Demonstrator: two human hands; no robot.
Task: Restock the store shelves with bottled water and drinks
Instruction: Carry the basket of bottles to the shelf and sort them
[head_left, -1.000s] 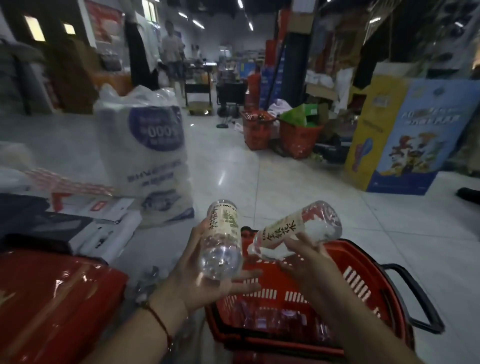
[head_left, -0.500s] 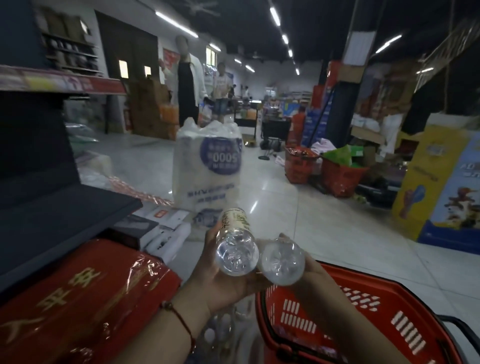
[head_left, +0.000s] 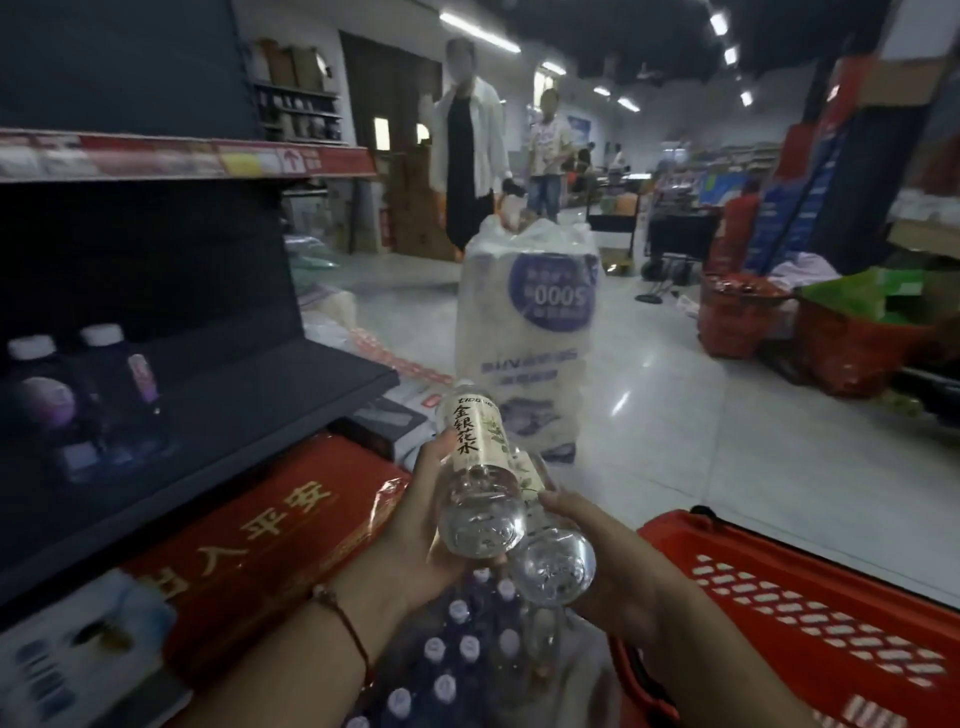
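Note:
My left hand grips a clear drink bottle with a cream label, cap pointing away from me. My right hand holds a second clear bottle just beside and below the first; the two bottles touch. Both are held above a shrink-wrapped pack of white-capped bottles on the floor. To the left is a dark store shelf with two dark bottles with white caps standing on it.
A red shopping basket sits at my lower right. A red wrapped package lies under the shelf. A tall white plastic-wrapped bundle stands ahead. Two people stand down the aisle. Red baskets sit at the right.
The view has swung left, bringing the shelf and its two bottles into sight. Both bottles have come together in front of me, away from the red basket.

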